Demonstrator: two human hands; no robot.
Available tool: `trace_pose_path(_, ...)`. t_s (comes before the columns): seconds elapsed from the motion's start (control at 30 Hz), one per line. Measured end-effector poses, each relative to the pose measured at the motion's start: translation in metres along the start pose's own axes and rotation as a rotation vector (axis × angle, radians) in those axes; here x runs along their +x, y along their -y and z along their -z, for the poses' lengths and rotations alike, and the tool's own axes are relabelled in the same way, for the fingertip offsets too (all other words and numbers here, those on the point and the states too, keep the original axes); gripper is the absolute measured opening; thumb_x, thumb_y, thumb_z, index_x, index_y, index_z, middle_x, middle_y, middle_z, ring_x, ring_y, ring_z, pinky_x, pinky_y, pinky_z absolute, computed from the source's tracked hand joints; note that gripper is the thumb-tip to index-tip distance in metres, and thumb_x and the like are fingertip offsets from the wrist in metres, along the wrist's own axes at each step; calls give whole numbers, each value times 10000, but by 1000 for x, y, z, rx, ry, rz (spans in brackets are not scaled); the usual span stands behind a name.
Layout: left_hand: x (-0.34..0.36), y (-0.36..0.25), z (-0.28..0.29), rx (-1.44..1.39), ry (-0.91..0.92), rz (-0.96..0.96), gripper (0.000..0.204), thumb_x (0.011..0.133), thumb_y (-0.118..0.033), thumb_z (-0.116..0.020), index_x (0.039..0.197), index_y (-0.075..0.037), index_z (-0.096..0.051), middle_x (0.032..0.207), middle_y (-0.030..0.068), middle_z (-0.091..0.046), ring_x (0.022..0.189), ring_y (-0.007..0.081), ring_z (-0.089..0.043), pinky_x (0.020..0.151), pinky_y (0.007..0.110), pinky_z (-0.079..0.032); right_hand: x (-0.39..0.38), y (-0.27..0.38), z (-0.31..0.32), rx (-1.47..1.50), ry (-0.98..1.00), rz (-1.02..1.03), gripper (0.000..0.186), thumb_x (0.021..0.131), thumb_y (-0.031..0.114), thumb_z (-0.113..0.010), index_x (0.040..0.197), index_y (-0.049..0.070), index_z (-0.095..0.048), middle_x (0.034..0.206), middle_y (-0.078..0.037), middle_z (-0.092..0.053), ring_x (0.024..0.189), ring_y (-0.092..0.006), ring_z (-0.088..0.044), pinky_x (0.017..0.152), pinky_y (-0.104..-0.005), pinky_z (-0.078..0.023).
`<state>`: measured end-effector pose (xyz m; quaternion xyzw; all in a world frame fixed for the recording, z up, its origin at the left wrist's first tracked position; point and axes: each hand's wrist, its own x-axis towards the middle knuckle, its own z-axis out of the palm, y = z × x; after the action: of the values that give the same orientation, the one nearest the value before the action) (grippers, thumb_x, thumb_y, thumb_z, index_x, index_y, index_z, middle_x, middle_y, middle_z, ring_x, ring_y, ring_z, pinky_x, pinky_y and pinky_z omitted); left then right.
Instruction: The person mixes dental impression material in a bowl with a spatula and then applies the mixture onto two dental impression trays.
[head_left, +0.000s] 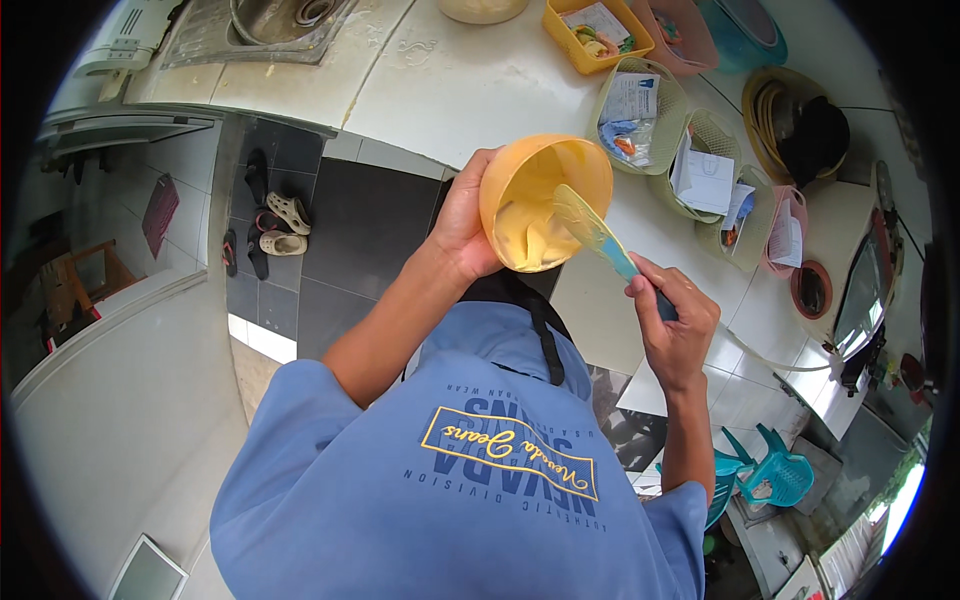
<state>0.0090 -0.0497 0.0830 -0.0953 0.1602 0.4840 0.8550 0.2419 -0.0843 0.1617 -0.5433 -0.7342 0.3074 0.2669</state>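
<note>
My left hand (467, 222) grips a yellow bowl (590, 160) by its left side, fingers wrapped round the outside. The bowl is tilted so its opening faces me. Pale yellow, creamy stuff (545, 240) coats its inner wall and lies thicker at the bottom. In my right hand (680, 325) is a blue spatula (610, 250), held closed round the handle. Its blade is smeared with the same yellow stuff and reaches over the bowl's right rim. Both hands are in front of my body, near the white counter's edge.
A white tiled counter (430, 110) runs across the far side, with a metal sink (265, 30) at left. Several plastic baskets, among them a yellow one (572, 48) and a green one (655, 150), line its right. Clogs (288, 225) lie on the dark floor; teal chairs (775, 475) stand lower right.
</note>
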Motion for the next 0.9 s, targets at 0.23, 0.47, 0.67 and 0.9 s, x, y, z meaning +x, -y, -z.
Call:
trace_pose_path(0.23, -5, 4, -12, 85, -147, -85, 422, 938, -356, -458, 1199, -37, -550, 1164, 116, -612, 1032, 243, -604, 911, 423, -506, 14, 18, 1, -63, 178, -2, 213, 817, 45, -651, 1020, 33, -715, 648, -82, -634, 514, -176, -553, 491, -268, -422)
trace_pose_path(0.47, 3, 15, -24, 119, -322, -308, 419, 923, -359, -452, 1190, -48, -540, 1131, 110, -617, 1029, 240, -604, 914, 413, -504, -3, 2, -22, 474, 226, -365, 204, 868, 90, -633, 1041, 6, -703, 623, -62, -626, 454, -74, -465, 437, -231, -360)
trace_pose_path(0.67, 2, 8, -24, -1, -120, -408, 493, 920, -434, -390, 1225, -68, -519, 1200, 105, -574, 1101, 256, -568, 948, 413, -480, -18, -3, -16, 1027, 134, -641, 248, 923, 129, -596, 1101, -33, -655, 672, -48, -624, 466, -25, -414, 440, -187, -315)
trace_pose_path(0.9, -1, 12, -46, -258, 234, -300, 593, 899, -474, -322, 1338, -92, -439, 1276, 136, -517, 1114, 343, -552, 896, 565, -486, -20, 13, -64, 85, -225, 205, 361, 777, -31, -680, 1125, 66, -680, 845, -107, -631, 710, -183, -606, 606, -267, -490)
